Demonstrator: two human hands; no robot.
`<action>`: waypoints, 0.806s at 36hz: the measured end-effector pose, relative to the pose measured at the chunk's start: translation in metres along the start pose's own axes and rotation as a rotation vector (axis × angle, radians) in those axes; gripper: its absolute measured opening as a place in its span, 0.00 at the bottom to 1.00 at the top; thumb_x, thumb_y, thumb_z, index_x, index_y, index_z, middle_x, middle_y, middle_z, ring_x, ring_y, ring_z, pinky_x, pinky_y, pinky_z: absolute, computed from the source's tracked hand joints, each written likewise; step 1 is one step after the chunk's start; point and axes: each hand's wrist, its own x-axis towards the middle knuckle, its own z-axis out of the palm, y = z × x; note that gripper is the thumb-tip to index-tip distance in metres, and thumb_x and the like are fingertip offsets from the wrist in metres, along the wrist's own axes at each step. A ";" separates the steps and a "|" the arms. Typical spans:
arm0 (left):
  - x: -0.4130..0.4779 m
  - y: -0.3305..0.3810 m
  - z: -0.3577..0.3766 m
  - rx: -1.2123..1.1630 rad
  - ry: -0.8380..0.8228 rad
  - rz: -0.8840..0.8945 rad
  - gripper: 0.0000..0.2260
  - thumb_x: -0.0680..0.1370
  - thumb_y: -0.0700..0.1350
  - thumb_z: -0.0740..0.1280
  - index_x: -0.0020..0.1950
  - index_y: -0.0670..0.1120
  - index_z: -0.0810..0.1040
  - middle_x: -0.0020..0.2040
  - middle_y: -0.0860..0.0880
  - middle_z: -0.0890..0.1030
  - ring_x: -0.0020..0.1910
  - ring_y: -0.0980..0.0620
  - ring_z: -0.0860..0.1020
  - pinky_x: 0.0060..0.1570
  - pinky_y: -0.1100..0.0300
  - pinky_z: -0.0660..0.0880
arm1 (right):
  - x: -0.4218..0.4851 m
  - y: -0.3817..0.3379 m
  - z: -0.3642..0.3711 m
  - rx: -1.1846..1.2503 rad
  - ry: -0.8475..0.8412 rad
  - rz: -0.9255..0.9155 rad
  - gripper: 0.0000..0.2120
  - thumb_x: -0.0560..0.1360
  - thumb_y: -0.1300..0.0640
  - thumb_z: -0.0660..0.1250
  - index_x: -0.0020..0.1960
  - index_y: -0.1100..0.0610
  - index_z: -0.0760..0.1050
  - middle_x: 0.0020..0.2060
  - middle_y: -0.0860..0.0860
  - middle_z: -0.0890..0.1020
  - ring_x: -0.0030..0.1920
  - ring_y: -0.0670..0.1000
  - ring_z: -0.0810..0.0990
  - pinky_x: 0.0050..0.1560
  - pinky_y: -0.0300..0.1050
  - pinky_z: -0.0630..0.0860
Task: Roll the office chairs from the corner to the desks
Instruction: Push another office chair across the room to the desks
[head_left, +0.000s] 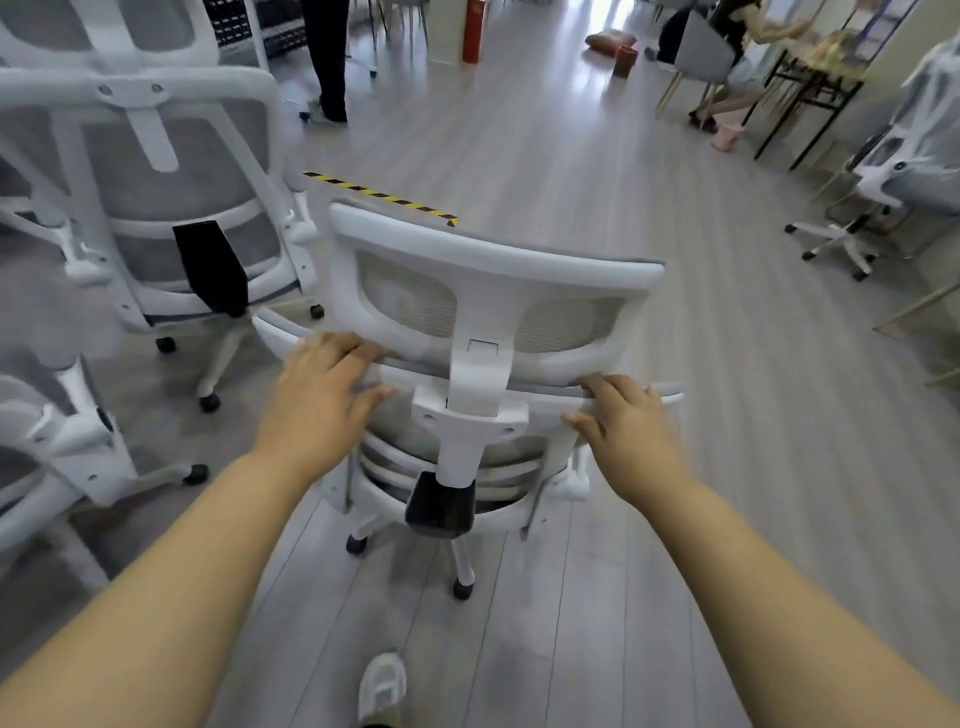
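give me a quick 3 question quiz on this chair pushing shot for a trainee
1. True or false: the left hand and the right hand both grip the back of the office chair.
2. The striped tape on the floor lies: A) ahead of the office chair, B) behind the person, C) on a desk.
3. Fill in: the nearest parked chairs stand on the person's ____ side.
Key: 1 true; 2 A; 3 left.

head-worn wide view, forward and down, close

chairs (176, 208) crowd left; floor (597, 182) ahead open
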 end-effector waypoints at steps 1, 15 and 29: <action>0.013 -0.001 0.008 0.009 0.001 0.004 0.24 0.74 0.58 0.57 0.59 0.43 0.78 0.58 0.43 0.77 0.59 0.48 0.66 0.64 0.46 0.64 | 0.015 0.008 0.000 0.008 0.004 -0.004 0.30 0.73 0.38 0.51 0.61 0.59 0.75 0.58 0.55 0.77 0.58 0.59 0.73 0.67 0.60 0.61; 0.228 -0.035 0.097 -0.020 -0.016 0.012 0.20 0.75 0.57 0.58 0.59 0.46 0.76 0.56 0.48 0.76 0.58 0.47 0.68 0.63 0.42 0.65 | 0.242 0.071 0.001 0.024 -0.017 0.111 0.18 0.77 0.49 0.63 0.65 0.54 0.72 0.62 0.52 0.74 0.63 0.59 0.69 0.64 0.54 0.68; 0.408 -0.073 0.162 -0.008 -0.016 0.003 0.22 0.75 0.57 0.56 0.62 0.46 0.75 0.58 0.47 0.76 0.60 0.47 0.68 0.66 0.47 0.64 | 0.438 0.121 0.008 0.074 0.005 0.090 0.17 0.76 0.52 0.66 0.63 0.56 0.75 0.58 0.54 0.77 0.59 0.59 0.72 0.65 0.54 0.66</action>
